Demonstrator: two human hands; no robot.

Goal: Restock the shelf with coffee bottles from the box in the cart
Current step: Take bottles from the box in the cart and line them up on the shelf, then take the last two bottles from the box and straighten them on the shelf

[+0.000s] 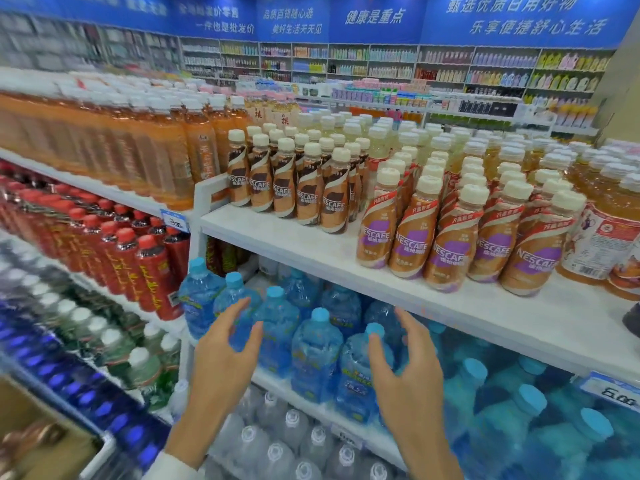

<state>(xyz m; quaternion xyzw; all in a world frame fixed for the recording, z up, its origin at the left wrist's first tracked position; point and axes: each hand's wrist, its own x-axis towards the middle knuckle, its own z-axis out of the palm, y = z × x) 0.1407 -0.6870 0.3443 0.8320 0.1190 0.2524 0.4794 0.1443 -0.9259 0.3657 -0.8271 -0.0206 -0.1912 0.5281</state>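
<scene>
Brown-labelled coffee bottles (308,181) with cream caps stand in rows on the white top shelf (311,244), set back from its front edge. To their right stand purple-labelled coffee bottles (446,251), closer to the edge. My left hand (225,351) and my right hand (405,372) are both raised below that shelf, in front of the blue water bottles, fingers spread and relaxed, holding nothing. A cardboard box (38,441) shows at the bottom left corner; something brown and blurred lies in it.
Blue water bottles (315,348) fill the shelf below. Clear bottles (277,445) sit lower still. Red-capped drinks (138,258) and orange tea bottles (156,147) line the left shelves. Large juice bottles (602,237) stand at the right. A price tag (613,393) hangs on the shelf edge.
</scene>
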